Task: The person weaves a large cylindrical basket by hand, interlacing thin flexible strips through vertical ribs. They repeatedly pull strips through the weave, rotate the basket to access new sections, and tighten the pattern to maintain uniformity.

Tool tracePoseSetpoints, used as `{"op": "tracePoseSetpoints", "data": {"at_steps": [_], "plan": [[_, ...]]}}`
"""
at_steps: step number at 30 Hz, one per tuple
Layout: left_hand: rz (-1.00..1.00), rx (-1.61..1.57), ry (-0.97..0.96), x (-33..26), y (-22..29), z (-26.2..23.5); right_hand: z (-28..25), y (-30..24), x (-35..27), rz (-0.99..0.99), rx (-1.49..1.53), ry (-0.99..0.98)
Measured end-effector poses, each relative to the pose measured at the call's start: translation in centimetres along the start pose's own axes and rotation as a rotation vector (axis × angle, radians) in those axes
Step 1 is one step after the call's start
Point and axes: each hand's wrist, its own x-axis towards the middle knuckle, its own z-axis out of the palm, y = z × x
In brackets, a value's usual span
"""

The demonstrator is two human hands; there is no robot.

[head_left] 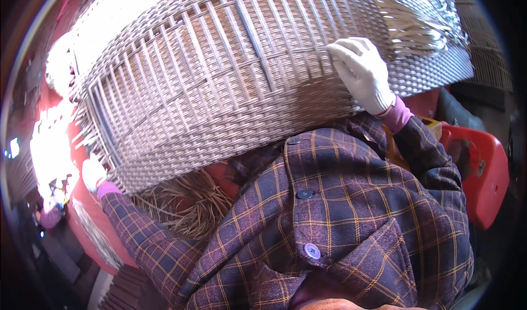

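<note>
A large woven wicker panel (219,79) of grey-brown flat strands lies tilted in front of me, with long parallel strips running across its middle. My right hand (362,74), in a white knit glove, rests on the panel right of its middle. Its fingers are bent and drawn together at the weave; whatever they pinch is too small to make out. Beside the panel's lower left corner is my left hand (94,174), also gloved in white. Glare and the panel edge obscure its fingers. Loose pale strand ends (414,27) fan out at the panel's upper right.
Below the panel hangs a bundle of loose strands (184,203). A red plastic chair (483,173) stands at my right, near a yellow object (428,128). On the left, a red surface (88,227) carries another strand bundle (99,236). Strong sunlight washes out the upper left.
</note>
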Motion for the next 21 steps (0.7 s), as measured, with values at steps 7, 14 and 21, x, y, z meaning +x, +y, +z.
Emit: {"op": "tracePoseSetpoints", "data": {"at_steps": [7,14,21], "plan": [[1.111,-0.639,0.364,-10.2,21.0,-15.4,2.0,-1.2,0.7,0.039,-0.059,0.055],[1.606,-0.746,0.620,-15.1,34.1,-20.7,2.5,-2.7,0.7,0.032,0.029,0.109],[1.538,-0.693,0.370,-15.4,32.5,-21.1,4.3,-4.5,1.5,0.005,0.081,0.112]]}}
